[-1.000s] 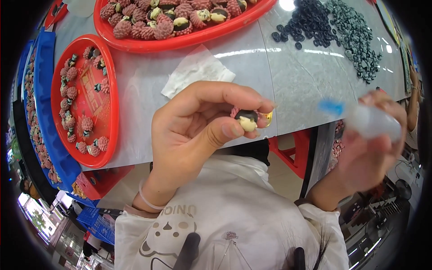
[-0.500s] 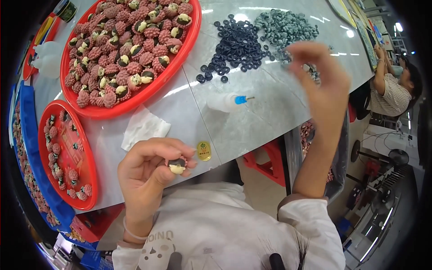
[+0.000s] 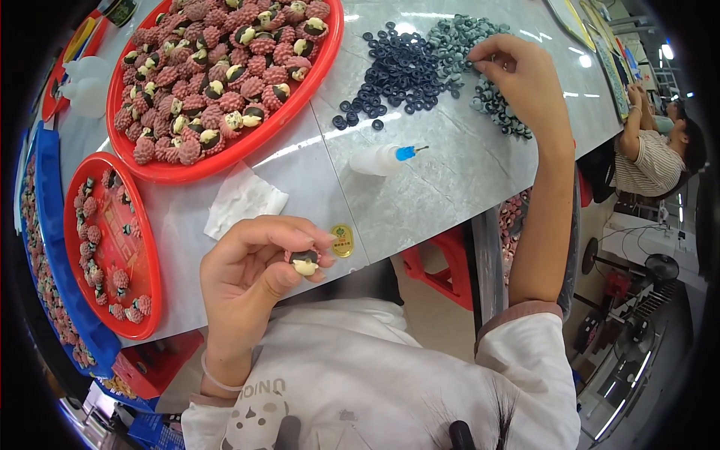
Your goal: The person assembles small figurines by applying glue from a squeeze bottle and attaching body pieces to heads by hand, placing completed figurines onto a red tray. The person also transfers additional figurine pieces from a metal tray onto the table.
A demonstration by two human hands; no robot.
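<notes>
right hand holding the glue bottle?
No, the right hand is reaching into the grey rings, while the bottle lies alone on the table.

Single view: head-worn fisheye camera, looking steeply down from above the person's chest onto the near edge of the table (image 3: 450, 195). Close range; hands and table fill the frame. Edges bend toward the rim; room visible at right.
</notes>
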